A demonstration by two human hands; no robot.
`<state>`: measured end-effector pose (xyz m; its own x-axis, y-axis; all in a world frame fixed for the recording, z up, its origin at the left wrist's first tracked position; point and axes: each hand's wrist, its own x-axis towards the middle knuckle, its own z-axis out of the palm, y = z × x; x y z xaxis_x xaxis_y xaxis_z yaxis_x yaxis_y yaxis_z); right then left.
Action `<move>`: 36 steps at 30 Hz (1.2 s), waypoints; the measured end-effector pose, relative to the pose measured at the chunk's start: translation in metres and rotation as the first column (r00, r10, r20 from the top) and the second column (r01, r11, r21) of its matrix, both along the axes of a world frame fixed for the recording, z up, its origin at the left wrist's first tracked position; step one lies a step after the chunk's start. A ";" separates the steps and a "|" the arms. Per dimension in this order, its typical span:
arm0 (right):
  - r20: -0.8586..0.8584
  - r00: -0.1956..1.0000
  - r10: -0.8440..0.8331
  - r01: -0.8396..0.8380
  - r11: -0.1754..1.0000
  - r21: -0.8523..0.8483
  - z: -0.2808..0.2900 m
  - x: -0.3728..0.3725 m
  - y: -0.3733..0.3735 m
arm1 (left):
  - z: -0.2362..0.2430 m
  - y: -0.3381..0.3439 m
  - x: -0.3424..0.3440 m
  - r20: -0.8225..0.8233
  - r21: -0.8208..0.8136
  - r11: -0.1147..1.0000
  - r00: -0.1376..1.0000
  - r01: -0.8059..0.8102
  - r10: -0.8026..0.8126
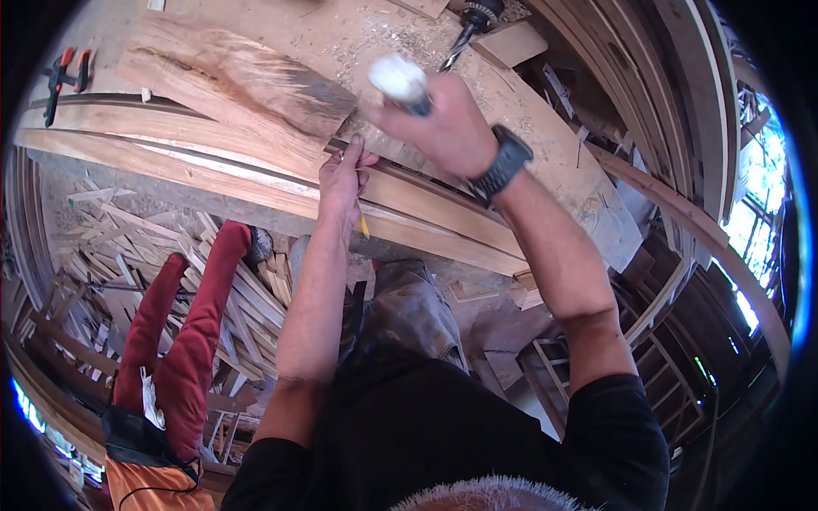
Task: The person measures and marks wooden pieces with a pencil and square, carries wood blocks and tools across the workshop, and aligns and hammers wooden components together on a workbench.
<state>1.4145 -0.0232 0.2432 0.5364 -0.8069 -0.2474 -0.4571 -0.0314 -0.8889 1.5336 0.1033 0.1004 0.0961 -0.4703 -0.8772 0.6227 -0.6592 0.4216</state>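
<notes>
Down low, another person's red-trousered legs (pixel 183 332) stand over a heap of wood offcuts (pixel 128 255) on the floor, well apart from the bench. Moving up, the left hand (pixel 343 180) rests fingers-down on the long planks (pixel 256 166) at the near edge of the workbench (pixel 588 204), closed narrowly around a yellow pencil (pixel 364 226) whose tip pokes out below the palm. Just beside it, the right hand (pixel 450 128), black wristwatch (pixel 503 162) on the wrist, is raised above the boards, fist wrapped tight round a white-capped tool handle (pixel 398 81). Further back, a rough slab of timber (pixel 230 85) lies across the planks. At the far edge, a drill with a twist bit (pixel 467 30); far left corner, an orange clamp (pixel 64 77).
</notes>
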 end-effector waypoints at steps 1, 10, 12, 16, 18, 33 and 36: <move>0.071 0.997 -0.006 0.005 1.000 0.007 0.008 -0.008 0.007 | 0.000 0.000 0.000 -0.012 -0.016 1.000 1.000 -0.022 0.022; -0.062 0.994 -0.091 0.097 0.991 0.089 0.022 -0.056 0.018 | -0.004 -0.006 0.000 -0.038 0.026 0.998 0.998 0.050 -0.049; -0.142 0.989 -0.030 0.054 0.985 0.167 -0.005 -0.066 0.010 | -0.001 -0.006 -0.001 -0.042 0.001 0.997 0.996 0.074 -0.074; -0.217 0.971 0.103 -0.105 0.994 0.004 -0.038 -0.022 -0.015 | -0.005 -0.005 0.002 -0.057 -0.009 0.994 0.992 0.113 -0.113; -0.054 0.998 0.037 -0.035 0.999 0.032 -0.032 0.019 -0.022 | -0.005 -0.004 0.002 -0.039 -0.012 0.995 0.994 0.098 -0.098; 0.374 0.872 -0.317 0.172 0.912 0.372 0.006 -0.072 0.000 | -0.003 -0.005 0.002 0.042 0.005 0.990 0.990 0.137 -0.138; 0.020 0.976 -0.218 0.193 0.904 0.382 -0.013 -0.074 -0.001 | -0.004 -0.004 0.006 0.052 -0.033 0.988 0.987 0.153 -0.151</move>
